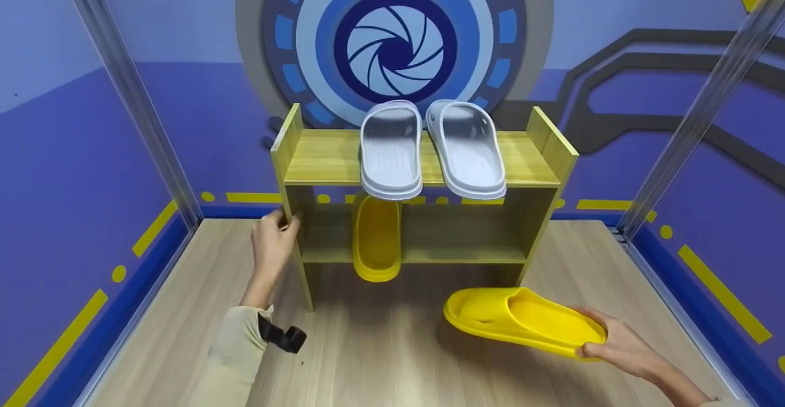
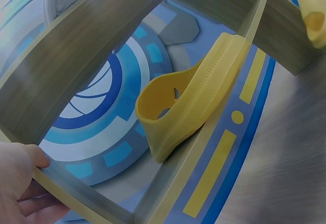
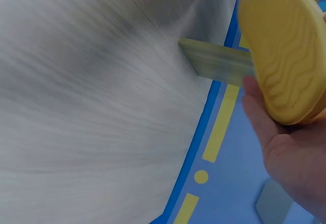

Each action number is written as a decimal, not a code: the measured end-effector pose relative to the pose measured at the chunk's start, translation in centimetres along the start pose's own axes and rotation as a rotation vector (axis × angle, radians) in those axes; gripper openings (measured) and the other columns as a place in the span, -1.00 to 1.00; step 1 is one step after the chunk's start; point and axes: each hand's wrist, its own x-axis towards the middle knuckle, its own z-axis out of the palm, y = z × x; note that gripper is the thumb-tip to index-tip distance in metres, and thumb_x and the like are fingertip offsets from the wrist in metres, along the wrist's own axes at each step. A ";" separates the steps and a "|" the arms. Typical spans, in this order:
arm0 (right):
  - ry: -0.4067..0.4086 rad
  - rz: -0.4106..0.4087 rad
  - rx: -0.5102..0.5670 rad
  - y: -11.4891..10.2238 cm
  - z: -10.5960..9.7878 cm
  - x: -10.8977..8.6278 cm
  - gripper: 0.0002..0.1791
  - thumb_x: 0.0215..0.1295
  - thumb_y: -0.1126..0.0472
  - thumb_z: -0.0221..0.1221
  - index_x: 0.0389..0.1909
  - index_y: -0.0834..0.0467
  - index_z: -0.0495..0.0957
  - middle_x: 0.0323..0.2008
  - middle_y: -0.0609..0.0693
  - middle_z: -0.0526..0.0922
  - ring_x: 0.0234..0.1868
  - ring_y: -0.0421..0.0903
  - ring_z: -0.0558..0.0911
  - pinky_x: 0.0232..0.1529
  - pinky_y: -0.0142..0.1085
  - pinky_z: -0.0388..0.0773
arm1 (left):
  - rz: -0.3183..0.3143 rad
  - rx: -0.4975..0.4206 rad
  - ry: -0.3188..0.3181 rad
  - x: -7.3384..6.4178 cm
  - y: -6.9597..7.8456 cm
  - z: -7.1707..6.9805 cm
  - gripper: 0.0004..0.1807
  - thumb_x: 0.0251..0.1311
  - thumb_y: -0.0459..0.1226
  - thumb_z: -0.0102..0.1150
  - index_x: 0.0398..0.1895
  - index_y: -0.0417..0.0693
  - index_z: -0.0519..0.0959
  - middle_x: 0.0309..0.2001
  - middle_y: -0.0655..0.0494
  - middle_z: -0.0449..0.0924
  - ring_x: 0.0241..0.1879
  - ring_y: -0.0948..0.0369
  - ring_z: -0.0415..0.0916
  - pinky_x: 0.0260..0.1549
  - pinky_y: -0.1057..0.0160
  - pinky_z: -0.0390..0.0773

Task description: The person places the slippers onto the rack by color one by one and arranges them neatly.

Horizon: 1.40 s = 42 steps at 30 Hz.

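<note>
My right hand (image 1: 619, 342) grips a yellow slipper (image 1: 521, 324) by its heel, holding it above the table in front of the rack's right side, toe pointing left. The right wrist view shows the patterned sole of that slipper (image 3: 285, 51). My left hand (image 1: 273, 241) holds the left side panel of a wooden shoe rack (image 1: 325, 155), its thumb on the panel edge in the left wrist view. Another yellow slipper (image 1: 377, 241) sits on the lower shelf, left of centre, heel toward me. On the top shelf stand two light grey slippers (image 1: 391, 155), side by side.
The rack stands on a wood-grain table (image 1: 380, 358), its shelves between two side panels. Behind it rises a blue and purple patterned wall (image 1: 184, 119). Metal posts (image 1: 132, 94) mark the corners at left and right. A black strap device (image 1: 282, 336) is on the left wrist.
</note>
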 end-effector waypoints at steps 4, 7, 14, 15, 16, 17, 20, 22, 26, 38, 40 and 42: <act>0.015 -0.074 0.045 -0.4 0.3 0.0 -0.18 -0.03 0.13 0.20 0.22 0.37 0.08 -0.24 0.10 0.44 -0.35 -0.06 0.44 -0.37 -0.33 0.40 | 0.005 0.002 0.001 0.0 0.0 0.0 -0.83 0.04 -0.31 0.13 -0.59 -0.24 0.51 -0.42 -0.14 0.60 -0.34 0.00 0.55 -0.38 0.06 0.49; 0.036 -0.111 0.076 -0.8 0.6 0.0 -0.16 -0.05 0.15 0.22 0.23 0.34 0.07 -0.16 0.13 0.42 -0.32 -0.06 0.45 -0.33 -0.33 0.42 | 0.005 0.004 0.005 0.0 0.0 0.0 -0.84 0.04 -0.31 0.13 -0.58 -0.25 0.52 -0.41 -0.15 0.60 -0.33 0.00 0.55 -0.37 0.06 0.49; 0.092 -0.185 0.186 -1.6 1.3 0.2 -0.18 -0.07 0.26 0.22 0.24 0.32 0.07 -0.12 0.19 0.39 -0.31 -0.06 0.46 -0.33 -0.32 0.46 | 0.029 0.004 0.020 0.0 0.0 0.0 -0.86 0.01 -0.34 0.17 -0.58 -0.27 0.53 -0.43 -0.17 0.59 -0.35 -0.02 0.55 -0.35 0.04 0.48; 0.110 -0.198 0.191 -1.7 1.5 0.2 -0.18 -0.08 0.28 0.22 0.24 0.33 0.07 -0.13 0.19 0.39 -0.32 -0.07 0.46 -0.34 -0.33 0.46 | 0.033 0.005 0.022 0.0 0.0 0.0 -0.86 0.01 -0.34 0.17 -0.58 -0.28 0.53 -0.43 -0.17 0.59 -0.36 -0.02 0.55 -0.35 0.04 0.47; 0.135 -0.205 0.191 -1.8 1.7 0.3 -0.19 -0.09 0.29 0.22 0.23 0.33 0.09 -0.12 0.19 0.39 -0.32 -0.08 0.46 -0.35 -0.33 0.46 | 0.035 0.004 0.022 0.0 0.0 0.1 -0.86 0.00 -0.34 0.18 -0.57 -0.28 0.54 -0.44 -0.17 0.59 -0.36 -0.02 0.55 -0.35 0.04 0.47; 0.166 -0.205 0.174 -2.0 1.8 0.4 -0.19 -0.09 0.29 0.24 0.23 0.32 0.10 -0.11 0.18 0.40 -0.33 -0.10 0.45 -0.35 -0.35 0.46 | 0.034 0.004 0.021 0.0 0.0 0.1 -0.86 0.01 -0.34 0.17 -0.56 -0.28 0.54 -0.43 -0.17 0.59 -0.36 -0.02 0.55 -0.35 0.04 0.47; 0.262 -0.193 0.121 -2.5 2.4 0.8 -0.17 -0.11 0.29 0.28 0.23 0.29 0.12 -0.07 0.16 0.40 -0.32 -0.11 0.43 -0.36 -0.37 0.44 | 0.023 0.000 0.017 0.0 0.0 0.0 -0.86 0.02 -0.34 0.17 -0.54 -0.29 0.55 -0.42 -0.17 0.60 -0.35 -0.01 0.55 -0.35 0.05 0.48; 0.318 -0.169 0.098 -2.9 2.8 1.1 -0.16 -0.13 0.29 0.30 0.23 0.27 0.13 -0.04 0.17 0.39 -0.29 -0.09 0.42 -0.35 -0.38 0.44 | 0.014 -0.002 0.014 0.0 0.0 0.0 -0.86 0.02 -0.33 0.16 -0.52 -0.29 0.56 -0.41 -0.17 0.59 -0.35 -0.01 0.55 -0.35 0.05 0.48; 0.388 -0.114 0.067 -3.6 3.5 2.0 -0.15 -0.12 0.25 0.30 0.23 0.27 0.12 -0.01 0.20 0.38 -0.22 -0.02 0.40 -0.31 -0.38 0.42 | 0.010 -0.004 0.011 -0.1 0.0 0.0 -0.86 0.03 -0.33 0.16 -0.52 -0.29 0.55 -0.41 -0.16 0.59 -0.35 -0.01 0.55 -0.37 0.05 0.49; 0.507 -0.023 0.059 -4.9 5.3 4.1 -0.16 -0.07 0.23 0.25 0.23 0.35 0.07 0.06 0.29 0.32 -0.12 0.06 0.39 -0.16 -0.18 0.37 | 0.017 -0.012 0.020 0.0 0.0 0.0 -0.85 0.02 -0.32 0.16 -0.58 -0.26 0.53 -0.42 -0.15 0.60 -0.36 0.01 0.55 -0.38 0.06 0.50; 0.528 -0.011 0.057 -5.1 5.5 4.4 -0.16 -0.07 0.21 0.26 0.24 0.34 0.07 0.06 0.29 0.32 -0.11 0.07 0.40 -0.15 -0.14 0.36 | 0.013 -0.011 0.015 0.0 0.0 0.0 -0.85 0.02 -0.32 0.15 -0.58 -0.26 0.53 -0.42 -0.15 0.60 -0.35 0.01 0.55 -0.38 0.06 0.49; 0.550 -0.004 0.052 -5.3 5.7 4.7 -0.15 -0.07 0.18 0.26 0.23 0.34 0.08 0.05 0.29 0.33 -0.11 0.08 0.40 -0.14 -0.11 0.35 | 0.010 -0.007 0.011 0.0 0.0 0.0 -0.85 0.02 -0.32 0.15 -0.58 -0.25 0.52 -0.42 -0.14 0.60 -0.35 0.01 0.55 -0.37 0.06 0.49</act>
